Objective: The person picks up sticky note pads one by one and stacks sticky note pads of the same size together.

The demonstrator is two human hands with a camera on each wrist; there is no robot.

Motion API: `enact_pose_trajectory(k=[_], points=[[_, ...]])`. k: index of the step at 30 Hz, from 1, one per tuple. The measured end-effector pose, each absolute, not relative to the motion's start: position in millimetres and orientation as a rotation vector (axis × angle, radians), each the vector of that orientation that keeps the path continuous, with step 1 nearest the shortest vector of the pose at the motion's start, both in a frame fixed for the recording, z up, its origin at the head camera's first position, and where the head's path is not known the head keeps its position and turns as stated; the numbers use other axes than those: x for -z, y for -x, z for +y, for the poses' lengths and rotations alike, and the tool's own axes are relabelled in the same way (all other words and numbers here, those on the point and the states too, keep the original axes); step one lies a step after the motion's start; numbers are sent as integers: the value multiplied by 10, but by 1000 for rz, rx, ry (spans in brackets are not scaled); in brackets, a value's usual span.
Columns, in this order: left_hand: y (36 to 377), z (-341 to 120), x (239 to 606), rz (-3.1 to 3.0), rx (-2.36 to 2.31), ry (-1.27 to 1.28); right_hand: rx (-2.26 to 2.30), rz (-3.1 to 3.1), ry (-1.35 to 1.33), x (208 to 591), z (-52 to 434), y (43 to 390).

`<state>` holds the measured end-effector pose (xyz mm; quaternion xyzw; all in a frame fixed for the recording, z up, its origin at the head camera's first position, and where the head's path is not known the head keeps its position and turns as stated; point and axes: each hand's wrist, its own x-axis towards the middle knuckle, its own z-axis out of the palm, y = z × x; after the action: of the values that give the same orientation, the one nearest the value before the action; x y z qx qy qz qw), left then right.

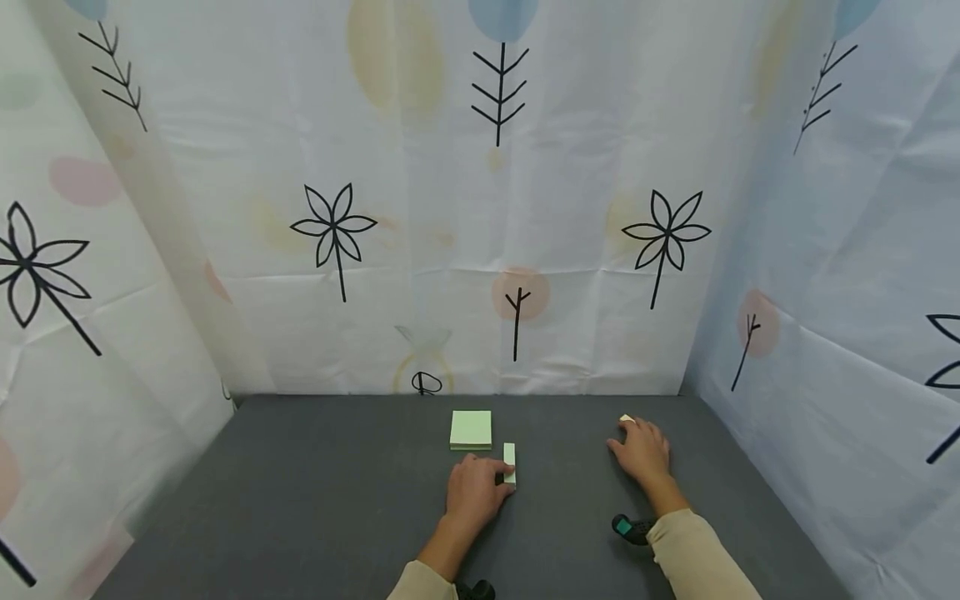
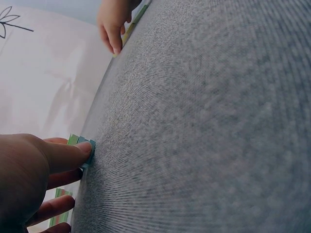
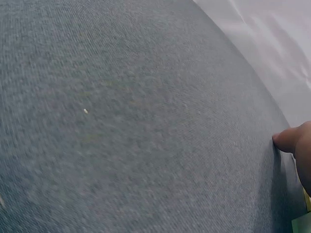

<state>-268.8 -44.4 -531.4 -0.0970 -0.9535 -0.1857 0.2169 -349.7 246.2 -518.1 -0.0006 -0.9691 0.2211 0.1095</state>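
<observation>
A narrow pale green sticky-note pad (image 1: 510,457) stands out on the grey table, pinched near its close end between the thumb and forefinger of my left hand (image 1: 474,492). In the left wrist view that pad (image 2: 83,145) shows green and blue-green layers under the thumb. Just beyond this hand lies a square pale green sticky-note pad (image 1: 471,428). Farther right, my right hand (image 1: 643,454) holds a thin yellow and green sticky-note pad (image 2: 129,34) low against the table. Most of that pad is hidden under the fingers; a pale corner shows past the fingertips.
White printed curtains (image 1: 558,208) enclose the table (image 1: 337,483) at the back and on both sides. A black wrist camera (image 1: 632,529) sits by the right wrist, another (image 1: 476,590) by the left. A tiny pale speck (image 3: 86,111) lies on the table.
</observation>
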Motion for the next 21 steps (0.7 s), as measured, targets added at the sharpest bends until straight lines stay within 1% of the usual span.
enact_pose_trajectory(k=[8,21], points=[[2680,-442,5312,-2640,521,270,-636,-2877,27,5169,2489,3496],[2675,-458,5297,-2622,509,289,-607,-2813,-72,5235,2368,3466]])
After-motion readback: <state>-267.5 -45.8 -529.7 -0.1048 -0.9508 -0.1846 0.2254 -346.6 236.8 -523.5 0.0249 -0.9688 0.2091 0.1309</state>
